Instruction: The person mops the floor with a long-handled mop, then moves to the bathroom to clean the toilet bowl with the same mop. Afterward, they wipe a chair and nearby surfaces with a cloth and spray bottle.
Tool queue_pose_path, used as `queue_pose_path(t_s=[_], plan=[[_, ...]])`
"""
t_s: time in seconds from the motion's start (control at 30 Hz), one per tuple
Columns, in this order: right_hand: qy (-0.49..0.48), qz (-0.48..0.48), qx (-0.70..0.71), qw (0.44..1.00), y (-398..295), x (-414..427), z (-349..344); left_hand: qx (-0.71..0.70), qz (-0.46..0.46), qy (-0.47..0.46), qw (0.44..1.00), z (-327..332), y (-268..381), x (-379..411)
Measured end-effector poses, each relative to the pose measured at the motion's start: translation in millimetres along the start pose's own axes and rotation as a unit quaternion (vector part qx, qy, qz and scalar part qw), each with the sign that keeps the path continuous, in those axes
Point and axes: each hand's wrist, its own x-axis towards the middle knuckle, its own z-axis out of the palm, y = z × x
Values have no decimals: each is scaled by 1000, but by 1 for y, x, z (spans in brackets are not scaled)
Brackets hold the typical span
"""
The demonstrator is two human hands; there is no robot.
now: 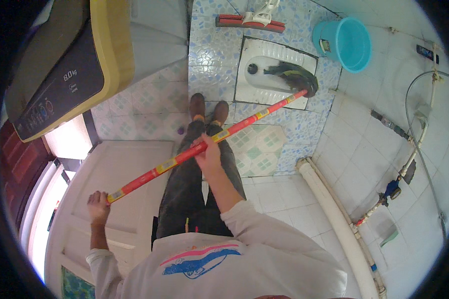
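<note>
A mop with a red-and-yellow handle (247,122) slants across my legs. My left hand (98,207) is closed around its upper end, at the left over the white door. Midway along the handle, my right hand (209,154) grips it in front of my thighs. The dark, wet-looking mop head (295,76) lies across the right part of a white ceramic squat toilet (251,89), partly covering the bowl. Left of the mop head, the round drain hole shows.
A red sponge mop (250,24) lies beyond the toilet, and a turquoise bucket (353,45) stands at the far right. A washing machine (67,71) is at the left. Pipes (333,220) and a hose (421,138) run along the right wall. My shoes (220,112) are near the toilet.
</note>
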Motion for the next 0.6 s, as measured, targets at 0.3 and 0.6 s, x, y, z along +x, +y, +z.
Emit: queue_pose_path(t_s=[0.3, 0.6], plan=[[-157, 12, 51, 986, -3, -29, 11, -121, -131, -149, 973, -108, 30, 24], [151, -82, -327, 929, -116, 102, -44, -58, -52, -276, 958, -66, 173, 63]])
